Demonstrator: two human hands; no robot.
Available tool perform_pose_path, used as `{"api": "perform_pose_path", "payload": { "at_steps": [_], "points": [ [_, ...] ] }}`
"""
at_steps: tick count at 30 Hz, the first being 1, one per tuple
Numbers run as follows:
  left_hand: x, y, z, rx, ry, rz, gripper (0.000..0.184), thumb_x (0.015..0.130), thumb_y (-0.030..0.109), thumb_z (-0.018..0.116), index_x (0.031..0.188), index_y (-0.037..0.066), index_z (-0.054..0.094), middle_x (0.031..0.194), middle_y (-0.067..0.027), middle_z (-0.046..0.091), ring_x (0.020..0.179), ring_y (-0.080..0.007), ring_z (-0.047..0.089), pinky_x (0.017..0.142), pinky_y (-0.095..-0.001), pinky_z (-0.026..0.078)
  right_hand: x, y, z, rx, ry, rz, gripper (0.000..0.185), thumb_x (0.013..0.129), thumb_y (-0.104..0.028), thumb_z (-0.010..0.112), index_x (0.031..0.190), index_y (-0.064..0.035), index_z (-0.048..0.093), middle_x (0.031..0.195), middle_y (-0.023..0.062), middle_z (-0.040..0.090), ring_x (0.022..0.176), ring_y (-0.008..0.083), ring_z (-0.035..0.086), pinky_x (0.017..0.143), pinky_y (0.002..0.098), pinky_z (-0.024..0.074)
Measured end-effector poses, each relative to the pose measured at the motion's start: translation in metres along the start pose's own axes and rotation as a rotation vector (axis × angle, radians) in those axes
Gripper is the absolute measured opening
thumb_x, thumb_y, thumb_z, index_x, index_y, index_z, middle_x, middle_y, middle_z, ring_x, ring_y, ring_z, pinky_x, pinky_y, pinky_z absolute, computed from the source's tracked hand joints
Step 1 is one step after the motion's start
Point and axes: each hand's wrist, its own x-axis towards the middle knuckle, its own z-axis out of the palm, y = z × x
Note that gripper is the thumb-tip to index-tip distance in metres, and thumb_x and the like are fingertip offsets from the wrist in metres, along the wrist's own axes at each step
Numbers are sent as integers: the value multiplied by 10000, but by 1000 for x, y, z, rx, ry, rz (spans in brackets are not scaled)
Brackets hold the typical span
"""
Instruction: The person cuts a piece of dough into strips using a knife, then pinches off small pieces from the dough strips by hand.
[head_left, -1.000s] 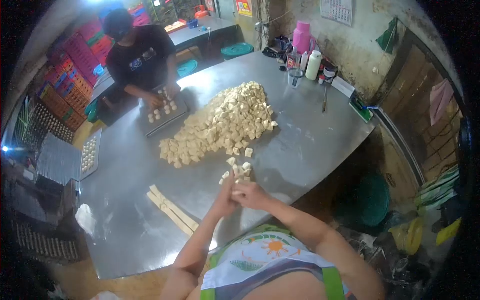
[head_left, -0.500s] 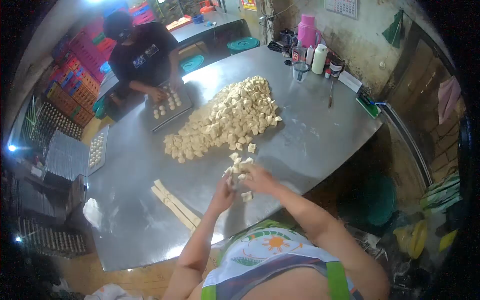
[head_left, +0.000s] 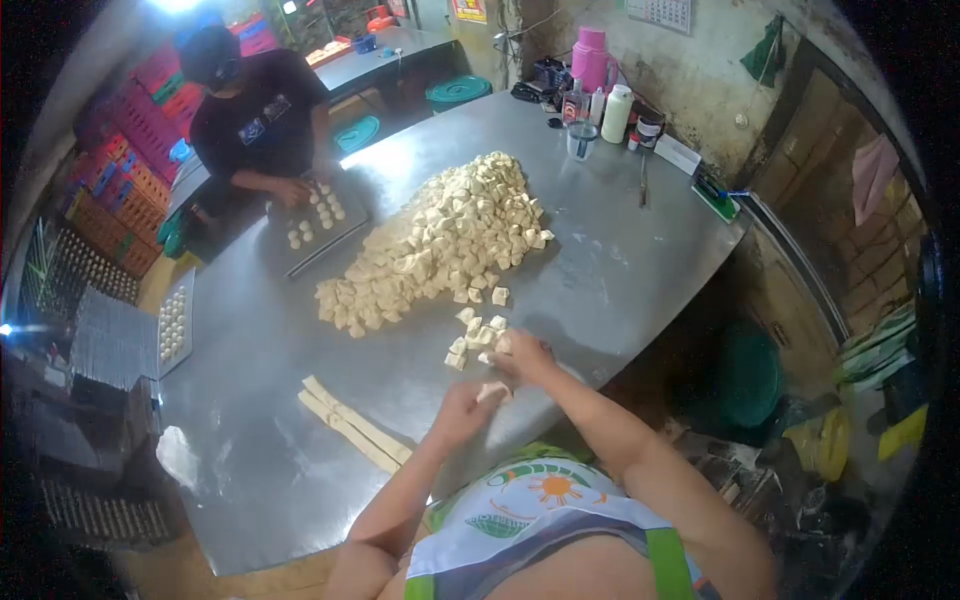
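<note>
My left hand (head_left: 468, 412) is closed on a pale dough piece (head_left: 493, 391) near the front edge of the metal table (head_left: 590, 270). Just beyond and to the right, my right hand (head_left: 524, 357) has its fingers bent together at the small cluster of cut dough pieces (head_left: 480, 335); a bit of dough shows at its fingertips. Behind the cluster lies a large heap of dough pieces (head_left: 450, 230). Two long dough strips (head_left: 352, 424) rest side by side left of my hands.
Across the table, a co-worker (head_left: 260, 120) handles dough balls on a tray (head_left: 348, 225). Another tray of balls (head_left: 177, 318) and a white mound (head_left: 177, 456) are at the left. A pink flask (head_left: 592, 62), bottles and a clear cup (head_left: 580, 141) stand at the back right.
My hands have moved apart. The left has come back toward the table edge with a dough piece, while the right stays by the cluster. The view has shifted slightly.
</note>
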Motion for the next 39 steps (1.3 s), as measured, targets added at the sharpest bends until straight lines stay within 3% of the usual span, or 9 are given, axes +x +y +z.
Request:
{"api": "perform_pose_path", "payload": {
  "at_steps": [6, 13, 16, 18, 22, 25, 28, 36, 39],
  "points": [
    [18, -53, -29, 290, 210, 458, 668, 816, -45, 586, 1444, 69, 388, 1239, -117, 610, 1052, -157, 591, 918, -303, 465, -28, -40, 1, 333, 179, -499, 428, 817, -372, 734, 1085, -50, 641, 997, 164, 656, 968, 335, 650, 783, 425, 507],
    [20, -64, -14, 23, 190, 40, 266, 859, 117, 586, 1106, 87, 681, 966, -192, 697, 959, -359, 670, 834, -418, 519, -31, -62, 14, 356, 346, -599, 241, 838, -237, 722, 985, -60, 650, 949, 143, 668, 865, 320, 660, 732, 395, 514],
    [8, -43, -16, 560, -19, -13, 219, 870, 150, 605, 1064, 96, 692, 994, -199, 689, 934, -353, 668, 803, -407, 523, -11, -43, 7, 97, 126, -87, 366, 826, -380, 715, 982, -57, 645, 975, 182, 678, 899, 336, 670, 734, 411, 516],
    [-3, -45, -16, 196, 15, 267, 207, 876, 158, 614, 1057, 97, 695, 978, -185, 691, 928, -347, 673, 797, -412, 524, -12, -36, -10, 158, 78, 101, 513, 789, -509, 691, 1020, -52, 664, 1000, 198, 683, 879, 378, 659, 790, 454, 508],
    [7, -74, -31, -84, 89, 14, 387, 822, 43, 645, 1206, 94, 638, 1112, -156, 674, 1049, -342, 653, 854, -426, 520, -12, -21, 23, 173, 352, -306, 490, 794, -373, 746, 1145, -48, 640, 996, 160, 676, 925, 363, 655, 835, 424, 516],
    [19, -77, -30, 256, 406, 461, 497, 826, -41, 592, 1312, 66, 582, 1019, -101, 691, 973, -167, 619, 851, -303, 500, -27, -52, 20, 389, -77, -461, 458, 783, -276, 773, 1134, -19, 630, 993, 149, 663, 931, 348, 653, 826, 398, 518],
    [19, -59, -56, 6, 68, 185, 486, 820, -35, 602, 1294, 74, 587, 1013, -101, 699, 906, -162, 636, 794, -316, 515, -37, -75, 12, 462, 162, -533, 388, 780, -205, 768, 1091, -8, 645, 998, 157, 661, 931, 339, 656, 797, 385, 519],
    [22, -23, -12, 396, -2, -60, 122, 842, 28, 639, 952, 27, 693, 857, -118, 678, 665, -146, 604, 615, -331, 493, 12, -1, 12, 59, 28, -131, 419, 856, -414, 628, 1037, -38, 663, 889, 199, 676, 824, 299, 674, 730, 404, 521],
    [23, -8, -5, 10, 54, 292, 136, 825, 77, 717, 940, 30, 662, 811, -128, 671, 641, -242, 628, 623, -355, 506, 18, 29, -9, 262, -138, -214, 618, 812, -427, 727, 1274, -54, 556, 1083, 181, 660, 917, 250, 654, 791, 405, 520]
  ]
}}
